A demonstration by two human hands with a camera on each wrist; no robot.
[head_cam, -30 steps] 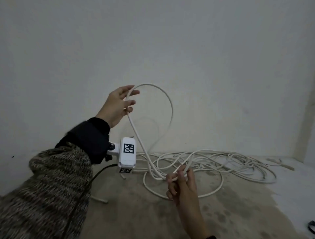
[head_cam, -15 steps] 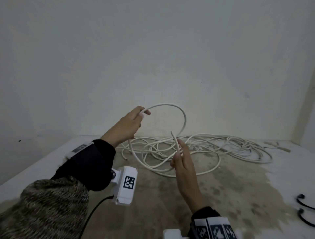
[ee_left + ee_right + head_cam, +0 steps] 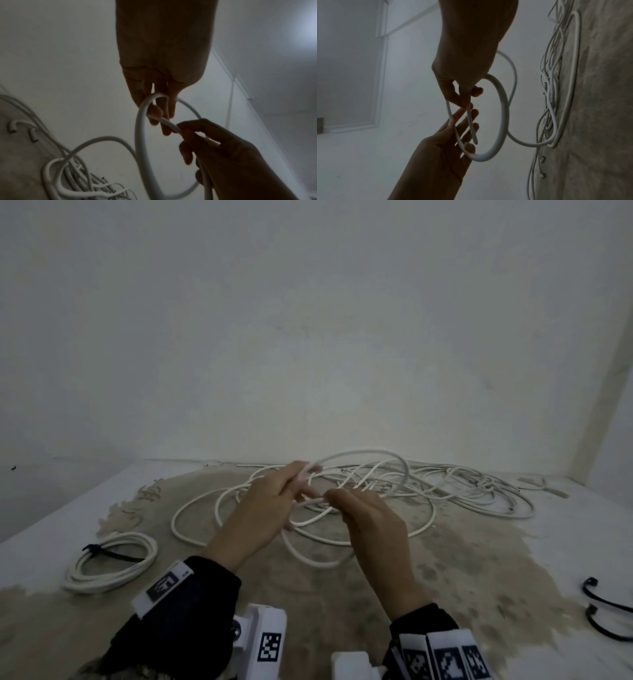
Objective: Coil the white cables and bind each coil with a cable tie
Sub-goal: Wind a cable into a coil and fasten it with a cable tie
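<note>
My left hand (image 3: 301, 479) and right hand (image 3: 331, 497) meet low over the floor, both on one white cable (image 3: 376, 453). The cable arcs up in a raised loop behind them. In the right wrist view my left hand (image 3: 462, 129) lies with straight fingers, its thumb pressing the cable (image 3: 503, 108) against them. My right hand (image 3: 462, 100) pinches the cable near its cut end (image 3: 476, 142), and that end lies over the left fingers. From the left wrist view the cable (image 3: 141, 135) hangs over the left fingers (image 3: 171, 108). The rest trails into a loose tangle (image 3: 455, 487).
A finished white coil (image 3: 109, 563) bound with a black tie lies on the floor at the left. Loose black cable ties (image 3: 603, 611) lie at the far right. A plain wall stands right behind the tangle, and the concrete floor (image 3: 445, 583) is stained.
Both hands have come down and together. The left hand dropped from head height, shrinking the raised loop. The right hand now lays the cable end onto the left fingers.
</note>
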